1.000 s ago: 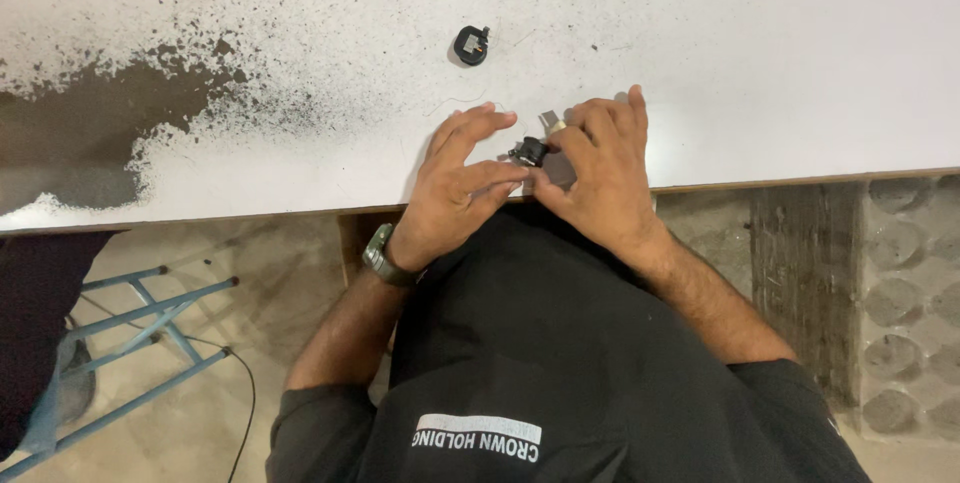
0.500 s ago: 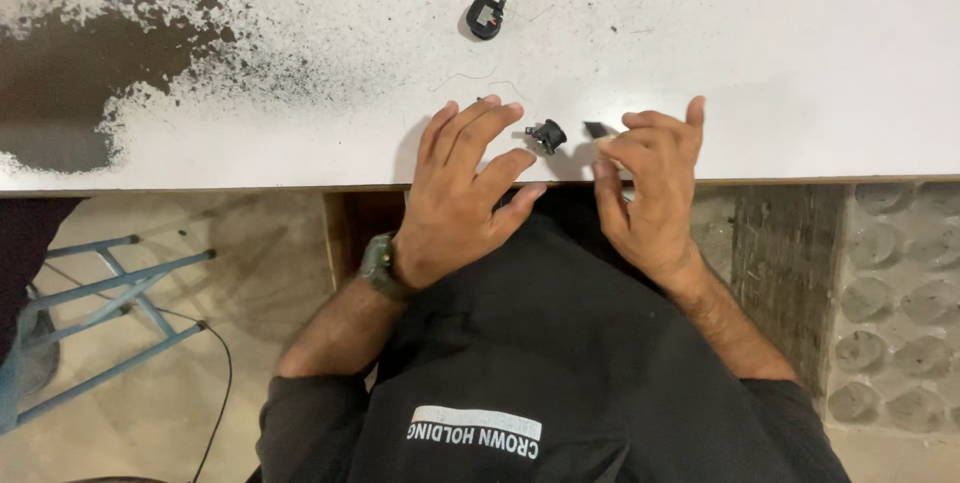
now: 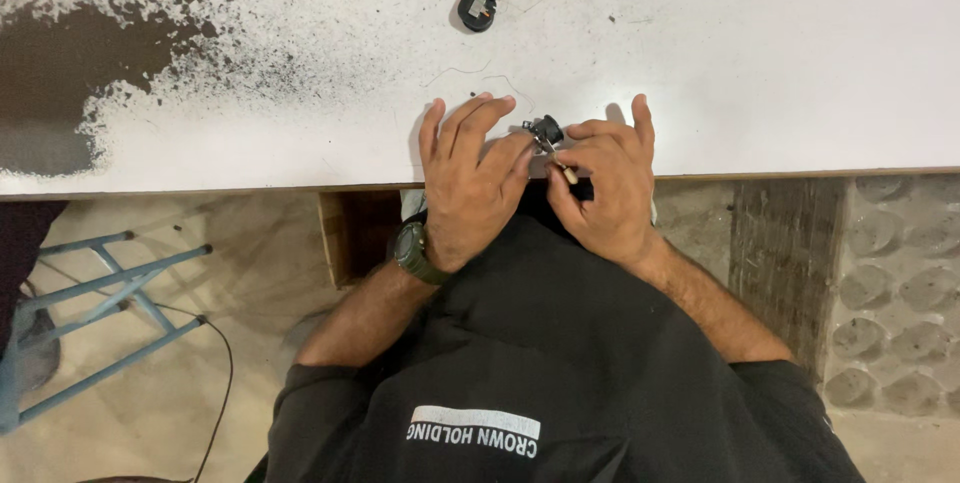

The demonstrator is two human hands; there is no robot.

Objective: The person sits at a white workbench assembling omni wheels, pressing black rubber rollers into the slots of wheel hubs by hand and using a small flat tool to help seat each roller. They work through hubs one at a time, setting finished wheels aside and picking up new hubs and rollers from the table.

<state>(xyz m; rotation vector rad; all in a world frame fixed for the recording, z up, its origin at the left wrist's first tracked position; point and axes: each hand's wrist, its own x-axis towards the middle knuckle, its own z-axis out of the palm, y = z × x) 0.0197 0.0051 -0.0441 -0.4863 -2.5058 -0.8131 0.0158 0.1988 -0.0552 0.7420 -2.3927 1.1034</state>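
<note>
**Hands back together on the small black part at the table edge**

Person's left hand [image 3: 470, 178] and right hand [image 3: 600, 183] now meet at the near edge of the white, black-speckled tabletop [image 3: 760, 63]. Half a second ago they were spread apart, palms flat, with the bits lying loose between them. Now the small black round plastic component [image 3: 547, 130] is pinched between the fingertips of both hands, just above the table edge. Right thumb and forefinger are also closed on a thin metal pin with a pale tip [image 3: 562, 165], touching the component from below. Left fingers are fanned, index and middle raised, thumb side closed against the part.

Second black round part with an orange spot [image 3: 478, 8] sits further up the table, well apart from the hands, same relative place as before. Dark green wristwatch [image 3: 410, 253] on the left wrist. Blue metal stool frame [image 3: 100, 313] on the floor at left.
</note>
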